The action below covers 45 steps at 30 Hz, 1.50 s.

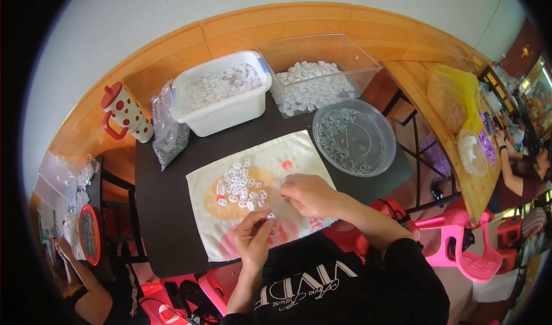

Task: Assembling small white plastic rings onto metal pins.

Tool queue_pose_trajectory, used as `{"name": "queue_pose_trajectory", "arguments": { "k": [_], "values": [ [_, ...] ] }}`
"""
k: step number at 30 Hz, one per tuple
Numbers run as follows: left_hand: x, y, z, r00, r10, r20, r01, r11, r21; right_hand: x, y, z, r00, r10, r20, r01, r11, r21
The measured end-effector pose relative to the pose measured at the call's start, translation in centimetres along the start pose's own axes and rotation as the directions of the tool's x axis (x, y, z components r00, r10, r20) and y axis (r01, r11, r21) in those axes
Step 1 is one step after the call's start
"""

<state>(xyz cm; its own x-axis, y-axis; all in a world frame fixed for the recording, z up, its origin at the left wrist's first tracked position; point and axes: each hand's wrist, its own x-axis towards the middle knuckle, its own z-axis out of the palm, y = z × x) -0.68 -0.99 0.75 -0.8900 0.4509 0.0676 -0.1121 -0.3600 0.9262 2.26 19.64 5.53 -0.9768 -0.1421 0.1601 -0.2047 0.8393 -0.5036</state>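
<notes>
My left hand (255, 237) pinches a small white plastic piece (271, 216) between thumb and fingertips, over the near part of a cream patterned towel (201, 224). To its right, my right hand (309, 195) is closed with its fingers bent down above the towel; whatever it may hold is hidden. Just beyond my left hand lies a loose pile of small white oval plastic pieces with holes (237, 182). At the back right, a round clear tub (386, 132) holds many small grey metal-looking parts, too small to name.
Behind the towel stand a white tub (221, 117) and a clear bin (359, 75), both with white pieces. A plastic bag of grey parts (171, 135) and a dotted tumbler (127, 112) are at left on the dark table (164, 210). Other people work at both sides.
</notes>
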Motion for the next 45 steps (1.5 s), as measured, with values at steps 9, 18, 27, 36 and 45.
{"name": "queue_pose_trajectory", "arguments": {
  "k": [9,18,27,36,45],
  "values": [
    [-0.1,0.3,-0.1,0.999,0.029,0.022,-0.030,0.998,0.054,-6.9,9.1,-11.1,0.927,0.339,-0.158,-0.352,0.934,-0.061],
    [-0.2,0.2,-0.1,0.999,0.031,0.015,-0.032,0.996,0.086,-6.1,8.4,-8.5,0.924,0.367,-0.108,-0.379,0.844,-0.379],
    [-0.4,0.0,-0.3,1.000,0.011,0.021,-0.012,0.998,0.067,-6.9,11.0,-8.8,0.938,0.320,-0.135,-0.344,0.910,-0.232],
    [-0.2,0.4,-0.8,0.996,-0.083,0.034,0.080,0.994,0.075,-5.5,6.6,-8.6,0.899,0.271,-0.345,-0.212,0.957,0.197],
    [-0.5,0.4,-0.2,0.997,-0.064,-0.036,0.059,0.989,-0.133,-0.8,-3.6,2.6,0.955,0.112,-0.275,0.107,0.734,0.671]
  ]
}}
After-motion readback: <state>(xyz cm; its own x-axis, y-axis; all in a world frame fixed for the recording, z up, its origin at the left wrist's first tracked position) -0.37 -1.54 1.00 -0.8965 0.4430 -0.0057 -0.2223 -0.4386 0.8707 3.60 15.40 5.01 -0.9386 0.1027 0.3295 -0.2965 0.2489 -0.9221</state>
